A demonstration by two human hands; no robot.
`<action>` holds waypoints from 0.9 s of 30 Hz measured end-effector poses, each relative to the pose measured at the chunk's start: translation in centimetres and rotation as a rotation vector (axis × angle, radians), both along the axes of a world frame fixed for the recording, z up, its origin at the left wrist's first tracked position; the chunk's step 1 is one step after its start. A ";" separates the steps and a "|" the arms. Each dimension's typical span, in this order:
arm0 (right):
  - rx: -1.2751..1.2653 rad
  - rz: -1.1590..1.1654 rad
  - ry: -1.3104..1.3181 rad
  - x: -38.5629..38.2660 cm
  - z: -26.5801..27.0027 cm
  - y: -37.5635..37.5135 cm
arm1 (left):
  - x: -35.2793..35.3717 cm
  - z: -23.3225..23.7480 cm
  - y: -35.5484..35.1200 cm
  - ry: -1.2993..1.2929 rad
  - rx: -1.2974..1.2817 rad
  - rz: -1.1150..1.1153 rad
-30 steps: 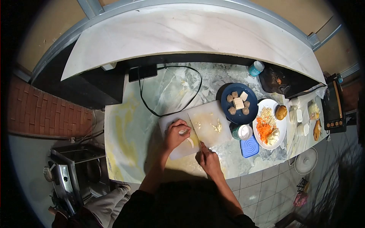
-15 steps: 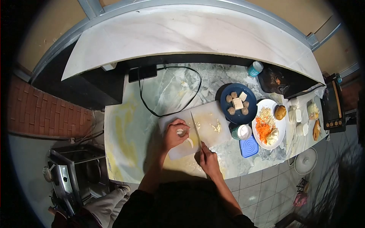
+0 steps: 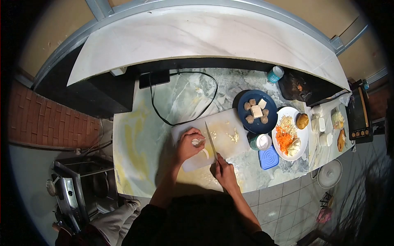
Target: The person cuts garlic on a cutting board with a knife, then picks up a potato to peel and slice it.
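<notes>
**Chopping under way: one pile cut, one piece under the blade**

My left hand is curled into a claw on the cutting board, fingertips pressed down on a small white piece (garlic or onion, I can't tell at this size). My right hand sits at the near edge of the board, closed in a fist around the handle of the knife.

The blade lies just beside the left fingertips, on their right side, against or very close to the white piece. I can't tell whether the edge has bitten into it. The knife's long axis runs away from me across the board. The handle is near my body, and the tip points toward the far edge and leans a little left.

I'd put the work partway along. A small heap of chopped bits already lies on the right part of the board, well apart from the blade. A curved sliver rests just below my left hand. The pinned piece looks mostly whole, so that cut remains.

Further right, beyond the board, stand a blue plate of browned lumps and pale cubes and a white plate with shredded orange and pale heaps.
</notes>
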State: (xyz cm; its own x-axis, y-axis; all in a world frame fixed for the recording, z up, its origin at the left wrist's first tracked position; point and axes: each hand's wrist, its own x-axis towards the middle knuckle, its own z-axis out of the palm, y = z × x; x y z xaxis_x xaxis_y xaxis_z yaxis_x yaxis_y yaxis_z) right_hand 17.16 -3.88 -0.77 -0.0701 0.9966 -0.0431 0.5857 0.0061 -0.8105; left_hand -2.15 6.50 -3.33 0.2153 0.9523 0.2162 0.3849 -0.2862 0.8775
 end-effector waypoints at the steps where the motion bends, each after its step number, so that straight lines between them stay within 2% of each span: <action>1: 0.000 0.000 -0.001 0.0 -0.2 0.0 | 0.0 0.0 0.0 -0.009 -0.003 0.007; 13: 0.049 -0.003 -0.007 0.7 -1.0 -0.1 | 0.7 0.9 0.6 0.033 0.001 -0.072; 16: 0.111 -0.049 0.047 0.9 -1.0 -0.2 | 0.8 1.8 1.0 0.072 0.033 -0.086; 17: 0.055 -0.077 0.083 1.0 -0.7 -0.2 | 1.0 2.0 1.1 0.074 0.035 -0.090; 21: -0.026 -0.136 0.258 1.5 -1.5 -0.2 | 1.7 2.2 1.6 0.058 -0.062 -0.099; 25: 0.047 -0.133 0.286 2.1 -3.4 -0.2 | 2.4 2.0 1.3 0.027 -0.176 -0.098; 27: -0.262 -0.161 0.352 2.2 -2.3 -0.3 | 2.5 1.2 1.4 -0.025 -0.181 -0.119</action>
